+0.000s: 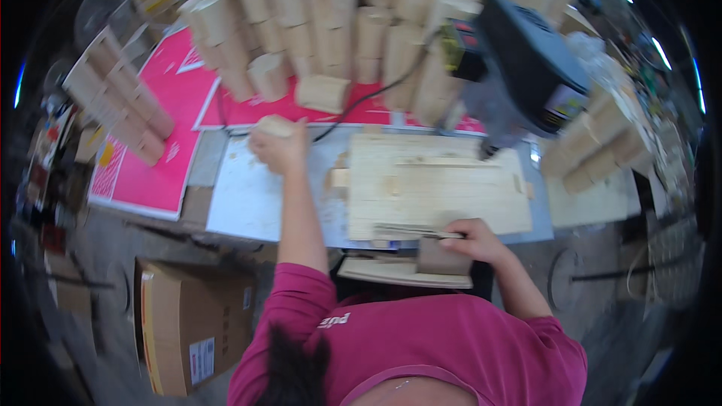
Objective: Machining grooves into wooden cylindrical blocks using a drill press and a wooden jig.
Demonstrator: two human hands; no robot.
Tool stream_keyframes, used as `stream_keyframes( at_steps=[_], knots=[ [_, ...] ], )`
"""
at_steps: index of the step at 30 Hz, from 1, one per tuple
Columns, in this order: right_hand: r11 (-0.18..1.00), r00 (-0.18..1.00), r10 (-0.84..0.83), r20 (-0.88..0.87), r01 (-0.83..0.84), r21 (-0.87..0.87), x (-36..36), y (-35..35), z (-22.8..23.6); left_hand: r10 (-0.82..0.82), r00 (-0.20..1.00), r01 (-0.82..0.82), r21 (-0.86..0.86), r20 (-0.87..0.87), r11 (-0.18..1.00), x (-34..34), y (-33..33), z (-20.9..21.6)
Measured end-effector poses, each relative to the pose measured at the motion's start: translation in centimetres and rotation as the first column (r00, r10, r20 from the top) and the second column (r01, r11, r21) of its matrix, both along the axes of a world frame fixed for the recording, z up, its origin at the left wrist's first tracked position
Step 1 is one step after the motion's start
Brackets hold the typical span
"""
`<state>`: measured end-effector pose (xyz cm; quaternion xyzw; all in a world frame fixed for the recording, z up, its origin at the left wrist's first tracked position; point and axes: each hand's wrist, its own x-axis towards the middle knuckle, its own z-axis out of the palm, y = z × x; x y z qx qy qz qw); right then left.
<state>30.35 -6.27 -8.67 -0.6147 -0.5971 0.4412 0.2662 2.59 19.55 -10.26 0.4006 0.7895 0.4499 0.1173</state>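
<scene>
My left hand (282, 152) is closed round a small pale wooden block (275, 126), above the left part of the white-topped work surface (244, 195). At the near edge, my right hand (479, 242) has its fingers pinched at the top of a brown-grey flat piece (442, 257). Its exact kind is unclear. Beside those fingers, a thin dark strip lies along the edge of a pale wooden board (368, 180). Below, a narrow wooden tray or ledge (383, 271) rests near my lap. Narrow wooden strips (447, 162) are on the board.
A black and grey drill-like machine (526, 64) overhangs the board's right side. Stacked wooden pieces (331, 37) rise at the back, with more stacks at left (120, 98) and right (602, 139). A black cable (376, 94) crosses the pink sheet (162, 135). A cardboard box (199, 323) stands lower left.
</scene>
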Motion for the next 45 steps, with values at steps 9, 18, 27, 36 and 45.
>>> stream_keyframes(
  at_steps=[9, 18, 27, 36, 45],
  knots=[
    [0.947, 0.992, -0.006, -0.127, 0.046, 0.318, 3.6, -5.4, 4.9, 0.031, 0.993, -0.033, 0.014, 0.112, 0.999, -2.9, -0.8, -2.5],
    [0.803, 0.959, -0.201, 0.201, 0.043, 0.594, 9.2, -4.9, 2.3, -0.065, 0.997, 0.061, 0.094, 0.049, 0.994, -5.1, 1.4, -5.5],
    [0.854, 0.997, -0.058, 0.057, 0.020, 0.519, 10.2, -3.4, 2.2, -0.538, 0.662, 0.398, 0.363, 0.522, 0.842, -6.9, -11.4, 2.7],
    [0.941, 0.996, -0.085, -0.030, 0.091, 0.326, 10.5, -1.9, 3.4, -0.955, 0.080, 0.978, 0.163, 0.286, 0.131, -0.3, -15.9, 7.6],
    [0.945, 0.996, -0.087, -0.030, 0.092, 0.315, 9.4, -1.5, 3.5, -0.863, -0.038, 0.999, 0.003, 0.504, -0.042, 2.8, -16.2, 7.0]
  ],
)
